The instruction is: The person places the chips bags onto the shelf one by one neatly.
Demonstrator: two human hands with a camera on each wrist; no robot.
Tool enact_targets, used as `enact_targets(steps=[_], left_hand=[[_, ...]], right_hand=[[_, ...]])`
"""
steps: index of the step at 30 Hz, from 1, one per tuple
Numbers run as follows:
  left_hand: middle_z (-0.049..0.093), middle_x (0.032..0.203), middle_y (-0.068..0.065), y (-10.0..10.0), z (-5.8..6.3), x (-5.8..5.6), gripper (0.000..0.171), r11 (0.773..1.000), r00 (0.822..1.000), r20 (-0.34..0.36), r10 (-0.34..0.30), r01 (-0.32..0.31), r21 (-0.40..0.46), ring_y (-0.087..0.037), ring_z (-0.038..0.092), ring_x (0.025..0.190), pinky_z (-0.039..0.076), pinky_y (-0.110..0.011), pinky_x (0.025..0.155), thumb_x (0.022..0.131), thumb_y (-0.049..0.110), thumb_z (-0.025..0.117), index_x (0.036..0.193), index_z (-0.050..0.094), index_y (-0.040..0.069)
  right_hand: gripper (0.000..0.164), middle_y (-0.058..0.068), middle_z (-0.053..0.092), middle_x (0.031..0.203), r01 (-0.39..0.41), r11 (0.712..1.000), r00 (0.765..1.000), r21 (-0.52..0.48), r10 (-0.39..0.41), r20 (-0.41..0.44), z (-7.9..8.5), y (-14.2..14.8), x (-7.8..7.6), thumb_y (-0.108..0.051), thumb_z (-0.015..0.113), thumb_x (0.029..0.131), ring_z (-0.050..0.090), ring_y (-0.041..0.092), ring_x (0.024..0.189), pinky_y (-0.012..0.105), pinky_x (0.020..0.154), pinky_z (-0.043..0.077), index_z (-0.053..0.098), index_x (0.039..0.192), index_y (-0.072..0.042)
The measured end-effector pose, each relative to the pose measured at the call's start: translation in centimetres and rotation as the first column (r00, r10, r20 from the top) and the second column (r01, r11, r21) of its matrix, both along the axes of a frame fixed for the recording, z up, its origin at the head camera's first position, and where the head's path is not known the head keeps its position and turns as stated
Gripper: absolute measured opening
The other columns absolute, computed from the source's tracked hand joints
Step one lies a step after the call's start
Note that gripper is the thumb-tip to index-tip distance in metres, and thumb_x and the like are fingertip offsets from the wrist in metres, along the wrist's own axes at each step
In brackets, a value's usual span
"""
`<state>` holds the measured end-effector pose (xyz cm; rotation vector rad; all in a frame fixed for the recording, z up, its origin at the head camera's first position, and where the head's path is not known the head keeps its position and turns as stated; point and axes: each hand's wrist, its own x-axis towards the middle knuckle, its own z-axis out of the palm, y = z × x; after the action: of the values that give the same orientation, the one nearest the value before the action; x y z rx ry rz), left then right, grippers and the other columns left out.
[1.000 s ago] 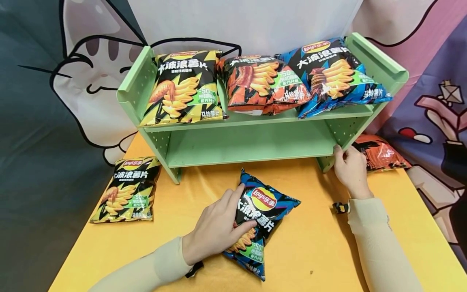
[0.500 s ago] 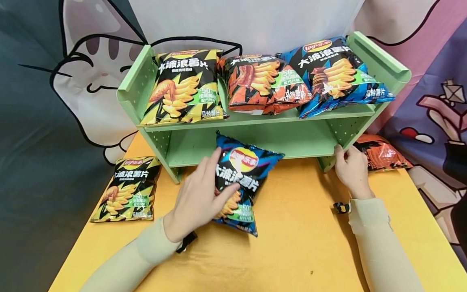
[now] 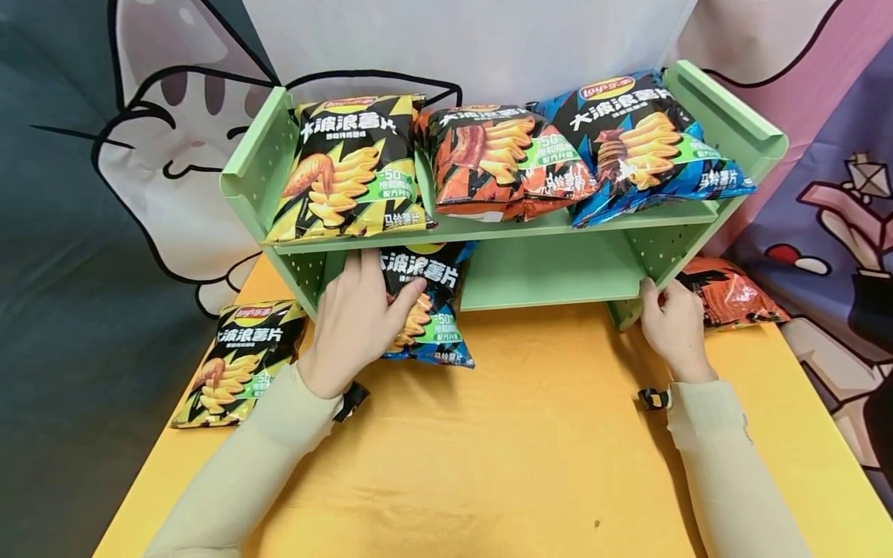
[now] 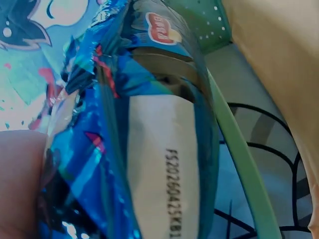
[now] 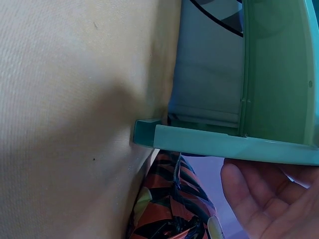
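Observation:
My left hand grips a blue-and-black bag of potato chips by its left side, thumb across the front. The bag's top is under the upper board of a green two-tier shelf, and its lower end sticks out in front of the lower board. In the left wrist view, the back of the chip bag shows a white printed label. My right hand holds the shelf's right side panel low down. The right wrist view has the fingers against that panel.
On the upper tier lie a yellow chip bag, a red one and a blue one. Another yellow bag lies left of the shelf on the yellow table, and a red bag to its right.
My left hand has carried the blue chip bag from the table forward and slightly left, its top now inside the lower tier. The right hand has stayed on the side panel.

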<state>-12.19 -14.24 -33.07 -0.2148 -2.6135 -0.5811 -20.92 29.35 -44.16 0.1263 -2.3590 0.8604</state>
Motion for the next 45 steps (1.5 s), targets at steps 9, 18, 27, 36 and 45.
enact_targets(steps=[9, 18, 27, 36, 45], left_hand=[[0.046, 0.063, -0.010, -1.1, 0.5, -2.6, 0.055, 0.994, 0.994, 0.046, 0.104, -0.103, -0.024, -0.036, 0.055, 0.050, 0.039, -0.044, 0.039, 0.104, 0.052, 0.050, 0.085, 0.061, 0.002], [0.053, 0.071, -0.019, -2.2, 0.3, -4.2, 0.039, 0.979, 0.967, -0.241, 0.084, -0.125, -0.159, -0.040, 0.056, 0.051, 0.044, -0.054, 0.040, 0.105, 0.028, 0.056, 0.121, 0.068, -0.005], [0.059, 0.087, -0.027, -2.9, -0.1, -4.9, 0.040, 0.970, 0.984, -0.127, 0.123, -0.146, -0.194, -0.031, 0.046, 0.052, 0.045, -0.055, 0.042, 0.105, 0.022, 0.054, 0.131, 0.062, -0.007], [0.057, 0.134, -0.035, -3.2, -0.4, -5.8, 0.057, 0.970, 0.987, 0.065, 0.150, -0.134, -0.202, -0.046, 0.068, 0.082, 0.055, -0.060, 0.058, 0.108, 0.030, 0.048, 0.156, 0.040, -0.001], [0.062, 0.117, -0.035, -3.5, -1.1, -6.8, 0.077, 0.976, 0.935, 0.280, 0.216, -0.203, -0.077, -0.049, 0.068, 0.085, 0.054, -0.059, 0.062, 0.107, 0.060, 0.026, 0.159, 0.037, 0.004]], right_hand=[[0.036, 0.015, 0.054, 0.070, 0.001, 1.000, 1.000, 0.003, -0.001, 0.010, 0.1, 0.0, 0.0, -0.027, 0.049, 0.105, 0.042, 0.025, 0.063, 0.028, 0.062, 0.028, 0.061, 0.078, -0.006], [0.037, 0.015, 0.056, 0.070, -0.007, 1.000, 1.000, -0.007, 0.007, -0.016, 0.0, 0.0, -0.1, -0.025, 0.051, 0.103, 0.044, 0.025, 0.063, 0.027, 0.062, 0.029, 0.060, 0.074, -0.005], [0.037, 0.013, 0.056, 0.068, -0.006, 1.000, 1.000, -0.001, 0.006, -0.014, -0.2, 0.1, -0.3, -0.027, 0.052, 0.103, 0.038, 0.009, 0.058, 0.026, 0.059, 0.028, 0.060, 0.072, -0.008], [0.038, 0.013, 0.053, 0.067, -0.011, 1.000, 1.000, 0.003, 0.011, -0.025, 0.0, 0.1, -0.2, -0.025, 0.051, 0.103, 0.039, 0.018, 0.059, 0.026, 0.058, 0.028, 0.057, 0.071, -0.007], [0.038, 0.014, 0.053, 0.067, -0.015, 1.000, 0.999, -0.005, 0.015, -0.029, 0.0, 0.1, -0.1, -0.025, 0.051, 0.103, 0.040, 0.021, 0.059, 0.026, 0.059, 0.028, 0.058, 0.072, -0.006]])
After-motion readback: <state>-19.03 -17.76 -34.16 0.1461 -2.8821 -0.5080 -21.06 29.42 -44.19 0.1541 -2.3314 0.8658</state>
